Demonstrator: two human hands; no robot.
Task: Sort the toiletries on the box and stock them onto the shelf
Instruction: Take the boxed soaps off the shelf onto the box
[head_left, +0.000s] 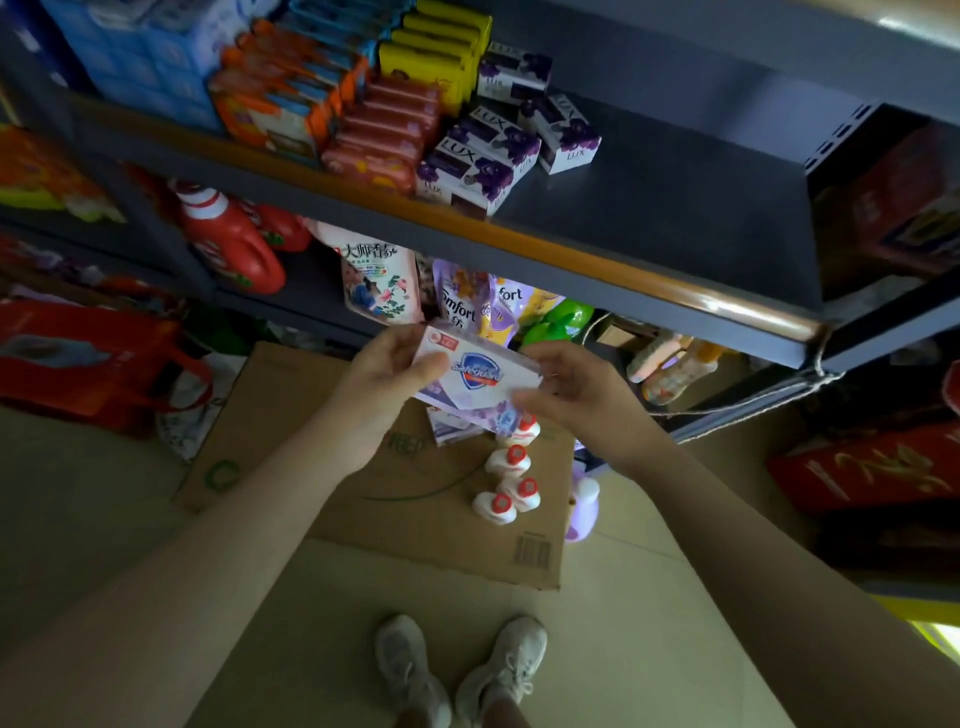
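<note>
Here, far left, red detergent bottles (228, 241) stand on the lower shelf, with blue packs (140, 57) and orange soap packs (275, 109) on the upper shelf (649, 208) above. Left hand (387, 387) grips the left end of a white Safeguard soap box (478, 371), thumb over the top face, fingers curled underneath. The soap box is held in the air just in front of the shelf's near edge and above the cardboard box (415, 509) on the floor. Right hand (576, 392) holds the box's right end, fingers curled at its edge, grip narrow. Under the held box, another purple-white soap box (452, 423) lies on the cardboard, partly hidden. Just right of it, four small white bottles with red caps (511, 478) stand in a loose line running near to far on the cardboard's right part. A lavender bottle (584, 506) sits just beside the cardboard's right edge. On the upper shelf, pink soap packs (384, 135), yellow boxes (436, 52) and purple Lux boxes (498, 150) sit in rows, with bare shelf to their right. Refill pouches (462, 296) hang or stand on the lower shelf behind the hands. Near, two pale sneakers (462, 670) on the tiled floor.
</note>
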